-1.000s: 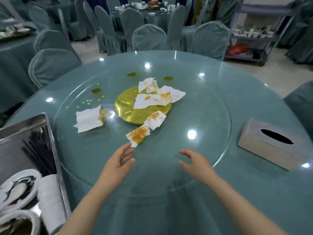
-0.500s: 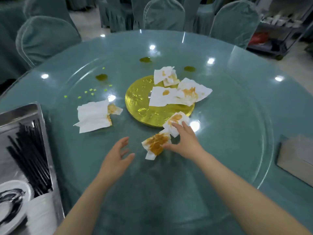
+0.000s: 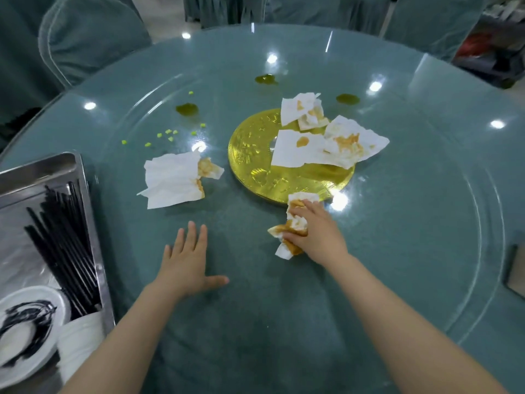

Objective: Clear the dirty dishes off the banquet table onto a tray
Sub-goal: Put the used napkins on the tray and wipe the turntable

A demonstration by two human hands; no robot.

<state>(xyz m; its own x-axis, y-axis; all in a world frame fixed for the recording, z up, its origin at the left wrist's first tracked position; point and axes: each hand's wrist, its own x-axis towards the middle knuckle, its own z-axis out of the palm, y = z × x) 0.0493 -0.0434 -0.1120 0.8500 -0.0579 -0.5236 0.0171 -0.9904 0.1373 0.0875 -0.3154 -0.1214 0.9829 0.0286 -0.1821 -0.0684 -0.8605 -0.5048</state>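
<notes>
The right hand [image 3: 314, 231] lies on the glass turntable [image 3: 426, 223], fingers curled over two crumpled, sauce-stained napkins [image 3: 295, 223] bunched beneath and just left of its fingertips. Just beyond the hand sits the gold centre disc [image 3: 252, 155], with more stained napkins [image 3: 321, 143] piled on its far side. The left hand [image 3: 187, 263] rests flat on the glass, fingers spread and holding nothing; a larger napkin [image 3: 173, 180] lies just ahead of it, and the metal tray [image 3: 71, 166] with black chopsticks [image 3: 62, 237] is off to its left.
</notes>
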